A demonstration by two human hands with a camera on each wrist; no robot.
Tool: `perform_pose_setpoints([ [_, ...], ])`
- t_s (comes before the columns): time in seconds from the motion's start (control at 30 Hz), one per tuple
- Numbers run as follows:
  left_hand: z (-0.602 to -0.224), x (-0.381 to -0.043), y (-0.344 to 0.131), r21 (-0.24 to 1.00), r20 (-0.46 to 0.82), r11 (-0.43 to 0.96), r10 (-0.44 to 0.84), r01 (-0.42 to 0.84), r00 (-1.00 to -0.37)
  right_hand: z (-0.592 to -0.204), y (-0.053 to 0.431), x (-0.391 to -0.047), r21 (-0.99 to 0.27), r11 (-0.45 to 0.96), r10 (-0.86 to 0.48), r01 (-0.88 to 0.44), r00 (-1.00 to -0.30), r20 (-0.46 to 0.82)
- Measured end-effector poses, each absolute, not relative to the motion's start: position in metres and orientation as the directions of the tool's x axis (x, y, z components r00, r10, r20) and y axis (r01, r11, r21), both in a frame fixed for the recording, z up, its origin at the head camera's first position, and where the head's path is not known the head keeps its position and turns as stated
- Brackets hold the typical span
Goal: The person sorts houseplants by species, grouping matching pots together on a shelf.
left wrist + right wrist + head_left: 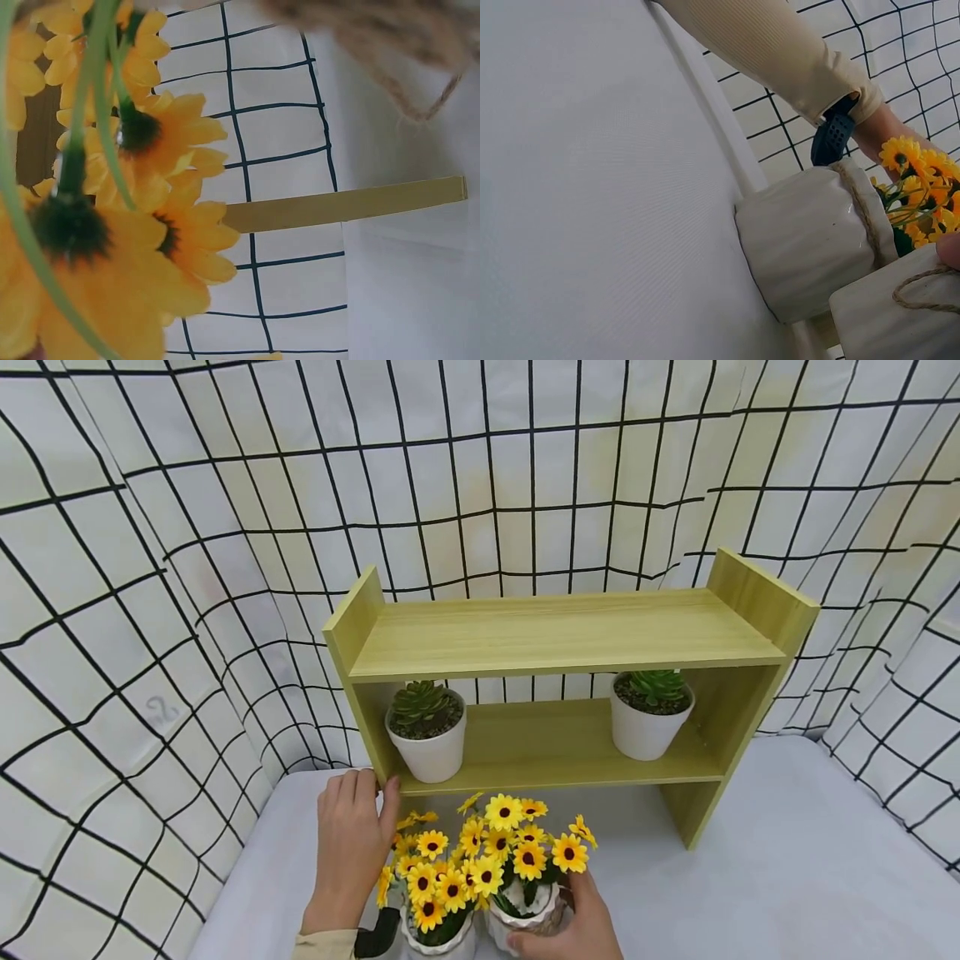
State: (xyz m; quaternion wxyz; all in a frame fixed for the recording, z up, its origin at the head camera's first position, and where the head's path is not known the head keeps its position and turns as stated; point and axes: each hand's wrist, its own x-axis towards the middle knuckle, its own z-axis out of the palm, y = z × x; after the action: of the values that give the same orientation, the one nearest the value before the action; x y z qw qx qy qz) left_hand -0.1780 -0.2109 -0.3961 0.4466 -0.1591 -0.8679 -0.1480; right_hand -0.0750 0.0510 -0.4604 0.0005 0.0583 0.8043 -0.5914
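White pots: two, with yellow flowers (528, 860); the left pot (810, 232) stands on the table (615, 187), the right pot (885, 315) is close beside it, both in front of the shelf (562, 631)
Right hand: this hand (573, 922) holds the right pot, the thumb on the near side and the fingers bent round the right side, opened only as wide as the pot; I think it holds low so that the flowers are not crushed
Left hand: this hand (351, 831) grips the left side panel of the shelf, the thumb near the front edge and the fingers bent on the outer side, probably to keep it steady
Succulents: the left succulent (420, 703) and the right succulent (656, 687) stand in their own pots near the two ends of the lower board, perhaps for balance; the upper board covers the top of the right one
Pot bases: the left pot shows its base on the table; the right pot seems raised a little, but its bottom is cut off, so I cannot be sure
Hard to see: the fingertips of both hands are hidden; in the left wrist view the flowers cover much, and twine (420, 82) is blurred at the top
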Motion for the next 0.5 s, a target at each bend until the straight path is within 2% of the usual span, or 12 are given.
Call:
perform_pose_setpoints([
  [0.5, -0.398, -0.178, -0.210, 0.121, 0.823, 0.906, 0.138, 0.407, -0.552, -0.445, 0.057, -0.068, -0.962, 0.240, 0.117, 0.127, -0.988, -0.101],
])
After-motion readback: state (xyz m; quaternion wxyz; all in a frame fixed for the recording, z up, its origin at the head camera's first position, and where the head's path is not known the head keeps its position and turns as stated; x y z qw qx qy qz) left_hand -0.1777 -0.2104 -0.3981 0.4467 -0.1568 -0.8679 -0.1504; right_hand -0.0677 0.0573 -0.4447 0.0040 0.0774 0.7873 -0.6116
